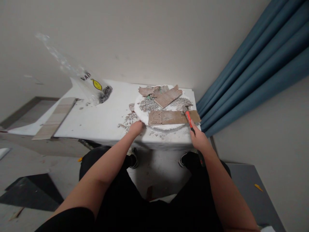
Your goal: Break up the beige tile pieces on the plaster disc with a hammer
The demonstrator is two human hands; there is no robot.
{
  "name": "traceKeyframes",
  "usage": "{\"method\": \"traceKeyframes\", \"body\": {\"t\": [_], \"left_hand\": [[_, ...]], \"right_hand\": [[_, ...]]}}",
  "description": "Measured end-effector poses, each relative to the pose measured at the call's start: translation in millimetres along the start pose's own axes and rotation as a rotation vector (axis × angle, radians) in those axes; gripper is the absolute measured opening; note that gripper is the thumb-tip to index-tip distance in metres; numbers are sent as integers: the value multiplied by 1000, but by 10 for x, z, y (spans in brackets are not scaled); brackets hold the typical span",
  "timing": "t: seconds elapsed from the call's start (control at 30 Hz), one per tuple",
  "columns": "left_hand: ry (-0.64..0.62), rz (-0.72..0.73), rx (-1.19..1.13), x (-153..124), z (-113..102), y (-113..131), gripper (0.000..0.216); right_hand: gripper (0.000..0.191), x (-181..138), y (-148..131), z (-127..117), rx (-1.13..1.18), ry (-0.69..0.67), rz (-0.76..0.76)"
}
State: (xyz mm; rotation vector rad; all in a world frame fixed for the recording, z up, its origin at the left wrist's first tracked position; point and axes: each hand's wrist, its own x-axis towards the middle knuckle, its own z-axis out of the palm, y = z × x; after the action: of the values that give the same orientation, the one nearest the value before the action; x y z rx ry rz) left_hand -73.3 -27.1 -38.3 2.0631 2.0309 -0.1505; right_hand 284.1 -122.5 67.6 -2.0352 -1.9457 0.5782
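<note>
My right hand (201, 140) is wrapped round the handle of a hammer (188, 118) with a red and black grip. The hammer's head rests at the far edge of a brown, rough-topped strip (169, 117). That strip lies across the front of a round white plate (158, 129). My left hand (136, 128) is closed at the plate's front left edge; what its fingers hold, if anything, is hidden. Behind the strip are heaps of grey crumbs (147, 105) and several broken flat brownish pieces (168, 97).
A clear plastic bag (90, 85) with dark bits at its bottom stands left on the white-covered table (96, 124). A light plank (56, 117) overhangs the table's front edge. Blue curtains (243, 64) hang at the right. Dark sheets (33, 191) lie on the floor.
</note>
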Motion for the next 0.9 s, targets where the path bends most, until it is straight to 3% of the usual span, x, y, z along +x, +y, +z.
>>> {"method": "traceKeyframes", "body": {"t": [0.1,0.23,0.37,0.53,0.7,0.8,0.9], "left_hand": [[48,4,28,-6,-35,-65,38],[9,-32,71,1,-33,-110,36],[12,-22,72,19,14,-129,37],[29,-93,92,38,18,-198,35],[-23,-99,130,50,7,-259,34],[9,-69,139,43,-52,-267,33],[77,-134,125,34,-172,-270,35]], "right_hand": [[69,-15,-5,-25,20,5,-4],[65,-83,-72,-19,44,1,-61],[65,-175,-242,68,53,-71,-178],[65,-253,-391,147,25,-147,-195],[64,-219,-309,93,65,-102,-162],[63,-158,-195,54,125,-60,-169],[64,-101,-91,16,152,-13,-148]]}}
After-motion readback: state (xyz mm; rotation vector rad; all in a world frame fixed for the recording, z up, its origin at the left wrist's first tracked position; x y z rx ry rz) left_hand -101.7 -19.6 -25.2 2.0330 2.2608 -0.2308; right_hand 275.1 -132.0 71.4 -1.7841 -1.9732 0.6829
